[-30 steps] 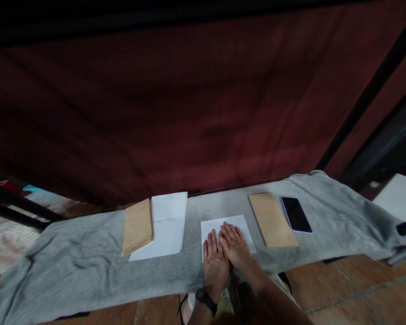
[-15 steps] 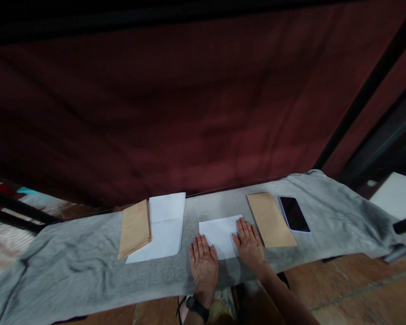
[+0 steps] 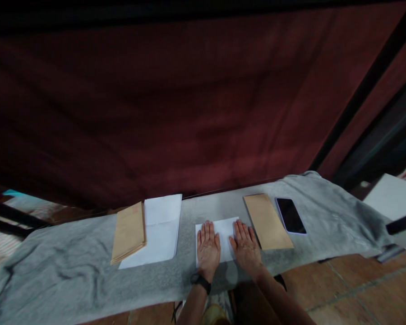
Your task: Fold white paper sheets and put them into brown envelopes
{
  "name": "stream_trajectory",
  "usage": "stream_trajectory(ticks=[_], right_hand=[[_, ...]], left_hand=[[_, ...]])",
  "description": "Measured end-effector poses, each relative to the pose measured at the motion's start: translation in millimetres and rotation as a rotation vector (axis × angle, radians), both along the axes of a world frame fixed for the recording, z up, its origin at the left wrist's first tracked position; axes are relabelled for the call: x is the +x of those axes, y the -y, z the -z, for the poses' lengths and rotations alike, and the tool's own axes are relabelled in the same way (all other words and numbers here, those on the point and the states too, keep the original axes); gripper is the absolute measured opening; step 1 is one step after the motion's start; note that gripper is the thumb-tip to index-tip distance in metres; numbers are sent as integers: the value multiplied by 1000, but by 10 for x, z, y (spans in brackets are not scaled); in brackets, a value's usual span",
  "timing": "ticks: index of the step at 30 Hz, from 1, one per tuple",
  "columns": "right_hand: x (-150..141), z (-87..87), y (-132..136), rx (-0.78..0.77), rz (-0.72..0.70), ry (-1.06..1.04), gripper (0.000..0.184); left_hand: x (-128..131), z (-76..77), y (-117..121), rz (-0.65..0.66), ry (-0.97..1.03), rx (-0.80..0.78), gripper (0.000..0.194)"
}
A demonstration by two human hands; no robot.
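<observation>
A small white sheet of paper (image 3: pixel 226 241) lies on the grey cloth between my hands, apparently folded. My left hand (image 3: pixel 208 248) rests flat across its left part, fingers stretched away from me. On the right edge of the same paper my right hand (image 3: pixel 246 246) is pressed flat, thumb a little apart. Just right of that hand lies a brown envelope (image 3: pixel 269 221). To the left, a stack of brown envelopes (image 3: pixel 129 232) overlaps a stack of larger white sheets (image 3: pixel 163 232), which show a crease across them.
A phone (image 3: pixel 291 215) lies face up beyond the single envelope. The grey cloth (image 3: pixel 71 266) covers a narrow bench-like surface, wrinkled at both ends. Behind it hangs a dark red curtain (image 3: pixel 203 113). A white panel (image 3: pixel 394 198) stands at the far right.
My left hand has slid forward and onto the paper, now covering more of its left side. My right hand stays flat at the right edge. The camera view has shifted slightly.
</observation>
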State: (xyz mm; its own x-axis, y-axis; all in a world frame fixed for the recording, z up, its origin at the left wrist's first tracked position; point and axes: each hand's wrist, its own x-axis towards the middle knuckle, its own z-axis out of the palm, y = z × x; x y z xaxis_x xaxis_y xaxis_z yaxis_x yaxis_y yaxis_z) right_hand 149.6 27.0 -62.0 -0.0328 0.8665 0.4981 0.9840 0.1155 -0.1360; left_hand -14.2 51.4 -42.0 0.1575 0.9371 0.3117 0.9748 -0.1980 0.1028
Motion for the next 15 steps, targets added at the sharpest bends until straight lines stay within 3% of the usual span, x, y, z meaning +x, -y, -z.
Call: stream_trajectory(ticks=[6,11,15], right_hand=[[-266,-76,-140,-19,29,-56,51],[-644,-138,-255,-97,-176,-111,48],[-612,-74,-250,-58,-211,-130,47]], left_hand=[[-86,17,15,-22,-56,20,55],[-87,6,20,17,-82,-39,60],[-104,-32,30,8,-79,-61,62]])
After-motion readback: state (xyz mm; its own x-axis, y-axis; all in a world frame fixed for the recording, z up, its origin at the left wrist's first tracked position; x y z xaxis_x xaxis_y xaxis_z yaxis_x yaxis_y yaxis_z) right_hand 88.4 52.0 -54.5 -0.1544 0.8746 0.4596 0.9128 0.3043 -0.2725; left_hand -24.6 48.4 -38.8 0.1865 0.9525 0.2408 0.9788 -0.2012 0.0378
